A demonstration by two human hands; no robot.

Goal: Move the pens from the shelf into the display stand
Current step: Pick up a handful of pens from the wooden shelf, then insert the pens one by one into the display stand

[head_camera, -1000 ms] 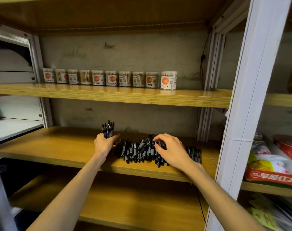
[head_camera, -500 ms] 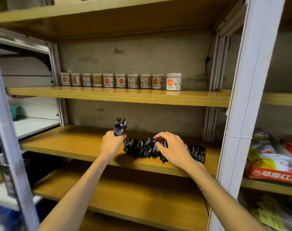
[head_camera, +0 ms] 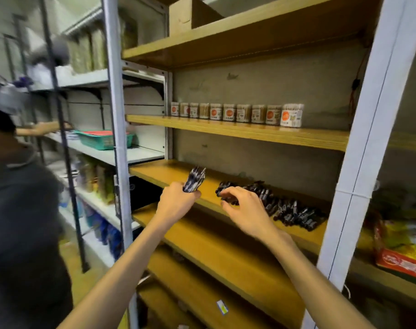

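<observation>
Your view has swung left since a moment ago, revealing a person in a dark top. Your left hand grips an upright bundle of black pens. Your right hand pinches pens from the loose black pile lying on the yellow wooden shelf.

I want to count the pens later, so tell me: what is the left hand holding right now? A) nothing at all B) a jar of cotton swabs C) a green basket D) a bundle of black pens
D: the left hand has its grip curled round a bundle of black pens standing up out of the fist, above the wooden shelf.
</observation>
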